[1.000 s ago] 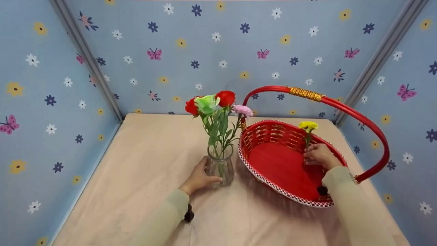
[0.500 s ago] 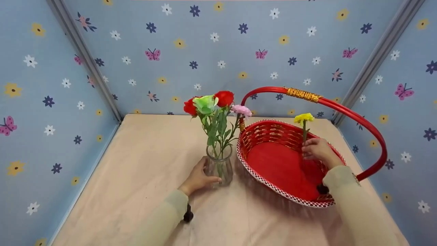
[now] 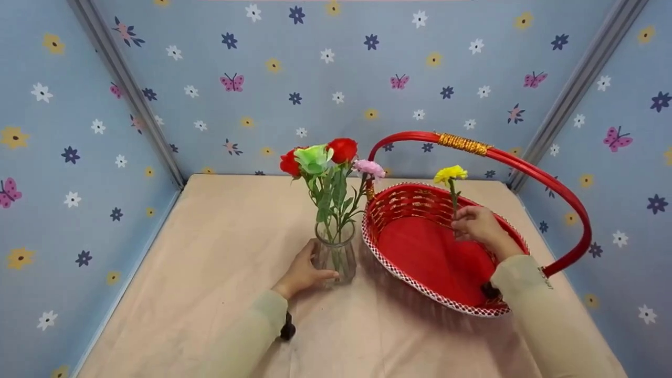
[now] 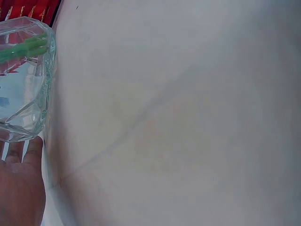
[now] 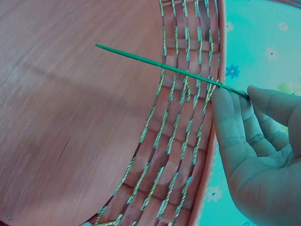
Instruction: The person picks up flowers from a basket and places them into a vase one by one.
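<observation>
The right hand [image 3: 475, 223] pinches the thin green stem of a single yellow artificial flower [image 3: 450, 174], thumb and fingertips closed on the stem about midway, holding it upright above the red oval woven basket [image 3: 420, 286] with its tall red hoop handle [image 3: 530, 168]. In the right wrist view the bare lower end of the stem [image 5: 160, 66] sticks out past the fingers [image 5: 230, 122] over the basket's woven wall, clear of the floor of the basket.

The left hand [image 3: 302, 273] curls around the lower part of a clear faceted glass vase [image 3: 336, 254] standing on the beige cloth-covered desk [image 3: 220, 247] just left of the basket. The vase already carries a bunch of red, green and pink artificial flowers [image 3: 328, 155].

The yellow flower looks very light, with a stiff, wire-like stem and a soft bloom on top, so a light pinch low on the stem should steer it well, while a hold on the head would likely crush the petals. The glass vase is the fragile and probably slippery piece; with tall stems in it, it looks top-heavy, so the left hand's grip around its lower body seems the sound place to steady it.
</observation>
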Demonstrator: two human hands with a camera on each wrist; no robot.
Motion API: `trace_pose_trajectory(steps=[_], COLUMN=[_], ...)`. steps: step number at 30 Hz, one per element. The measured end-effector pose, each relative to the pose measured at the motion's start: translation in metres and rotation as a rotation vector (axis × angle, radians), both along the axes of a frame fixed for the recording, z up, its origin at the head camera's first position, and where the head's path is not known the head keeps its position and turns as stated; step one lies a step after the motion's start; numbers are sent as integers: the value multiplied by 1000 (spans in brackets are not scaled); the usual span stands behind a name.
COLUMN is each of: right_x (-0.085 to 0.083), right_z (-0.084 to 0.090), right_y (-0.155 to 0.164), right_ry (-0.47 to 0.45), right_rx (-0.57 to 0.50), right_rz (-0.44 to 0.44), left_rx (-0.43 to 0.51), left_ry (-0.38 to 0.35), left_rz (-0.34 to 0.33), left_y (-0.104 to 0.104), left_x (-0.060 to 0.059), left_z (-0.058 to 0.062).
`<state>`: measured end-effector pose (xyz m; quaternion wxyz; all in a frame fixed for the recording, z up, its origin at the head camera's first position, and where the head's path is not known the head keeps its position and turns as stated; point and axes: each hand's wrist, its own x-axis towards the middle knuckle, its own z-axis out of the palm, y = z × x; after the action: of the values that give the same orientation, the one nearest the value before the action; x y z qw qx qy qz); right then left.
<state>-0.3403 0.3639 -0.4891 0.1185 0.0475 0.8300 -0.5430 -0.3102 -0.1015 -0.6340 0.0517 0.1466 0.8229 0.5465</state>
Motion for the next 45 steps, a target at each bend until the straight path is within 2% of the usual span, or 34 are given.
trace_pose_trajectory(steps=[16, 23, 36, 45], right_x=[12, 17, 26, 31], right_z=[24, 32, 42, 46], right_y=[-35, -50, -78, -89], right_ry=[81, 140, 150, 181], right_rx=[9, 18, -18, 10], right_rz=[59, 120, 178, 210], left_rx=[-6, 3, 19, 8], left_ry=[5, 6, 2, 2], left_rz=[-3, -13, -16, -14], left_y=[0, -1, 0, -1], left_x=[0, -1, -1, -1], left_z=[0, 0, 1, 0])
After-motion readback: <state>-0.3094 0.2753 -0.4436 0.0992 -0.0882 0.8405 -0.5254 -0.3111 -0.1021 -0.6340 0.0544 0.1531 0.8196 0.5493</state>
